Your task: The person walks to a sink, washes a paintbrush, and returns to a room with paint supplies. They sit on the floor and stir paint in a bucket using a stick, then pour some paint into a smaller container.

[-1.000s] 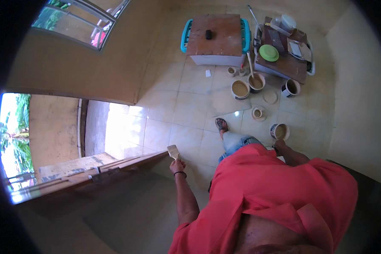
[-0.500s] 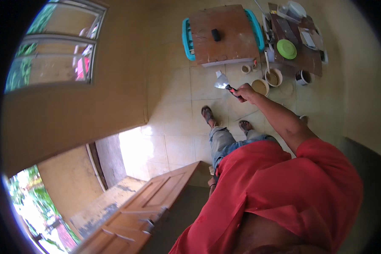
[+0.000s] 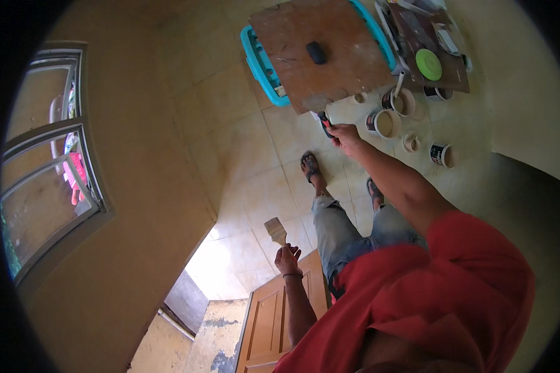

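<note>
In the head view, my left hand [image 3: 287,260] grips a wide paintbrush [image 3: 275,231], held low over the tiled floor beside the wooden door. My right hand [image 3: 345,137] is stretched forward, closed on the black-and-red handle of a scraper [image 3: 325,124]. The scraper's blade is mostly hard to make out, near the front edge of a brown board [image 3: 305,74] lying over a turquoise crate [image 3: 252,46]. On that board rests a small black object [image 3: 315,53]. To the right of my right hand stand several buckets, among them one of beige material [image 3: 384,124].
A second brown board [image 3: 445,78] bears a green lid [image 3: 428,64] and white containers at the back right. A framed window [image 3: 62,124] is in the wall on my left. The open door [image 3: 270,317] stands low at the left. My sandalled feet [image 3: 311,166] are on tiles [image 3: 236,152].
My right hand rose from low at the right to hold the scraper forward. The brush in my left hand dipped behind me and shows again. My body and view have turned leftward.
</note>
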A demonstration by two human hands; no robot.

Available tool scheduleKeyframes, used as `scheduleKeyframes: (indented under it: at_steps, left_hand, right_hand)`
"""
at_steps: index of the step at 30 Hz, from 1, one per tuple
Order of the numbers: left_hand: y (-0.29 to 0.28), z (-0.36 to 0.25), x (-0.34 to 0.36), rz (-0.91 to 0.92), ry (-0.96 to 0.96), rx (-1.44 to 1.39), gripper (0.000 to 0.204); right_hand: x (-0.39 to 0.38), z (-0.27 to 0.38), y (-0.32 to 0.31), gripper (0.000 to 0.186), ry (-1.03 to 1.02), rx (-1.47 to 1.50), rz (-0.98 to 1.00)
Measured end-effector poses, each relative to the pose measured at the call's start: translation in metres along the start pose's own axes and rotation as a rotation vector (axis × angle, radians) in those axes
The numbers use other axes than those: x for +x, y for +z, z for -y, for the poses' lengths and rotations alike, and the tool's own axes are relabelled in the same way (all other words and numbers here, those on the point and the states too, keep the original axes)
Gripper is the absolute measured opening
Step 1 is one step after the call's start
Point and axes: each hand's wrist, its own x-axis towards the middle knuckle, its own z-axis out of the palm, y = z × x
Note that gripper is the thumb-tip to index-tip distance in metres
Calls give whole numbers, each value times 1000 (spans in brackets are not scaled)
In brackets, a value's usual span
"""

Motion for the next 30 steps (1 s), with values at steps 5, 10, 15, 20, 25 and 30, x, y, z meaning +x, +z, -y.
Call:
scheduleKeyframes:
  at_steps: [5, 10, 15, 20, 25, 30]
  left_hand:
    - [-6, 2, 9, -25, -57, -37, 23]
    - [-27, 33, 8, -75, -248, 60, 20]
    - [-54, 45, 28, 178, -12, 527, 22]
    - [-11, -4, 59, 79, -126, 266, 22]
    - [72, -45, 37, 432, -23, 212, 23]
    - [152, -45, -29, 839, 21, 365, 31]
  right_hand:
    - [90, 16, 52, 15, -47, -13, -29]
    - [164, 13, 75, 14, -27, 112, -69]
    - [148, 33, 98, 29, -103, 163, 6]
    - [62, 3, 33, 33, -29, -548, 241]
    - [-86, -74, -60, 33, -333, -1316, 225]
    - [-240, -94, -121, 42, -402, -1189, 127]
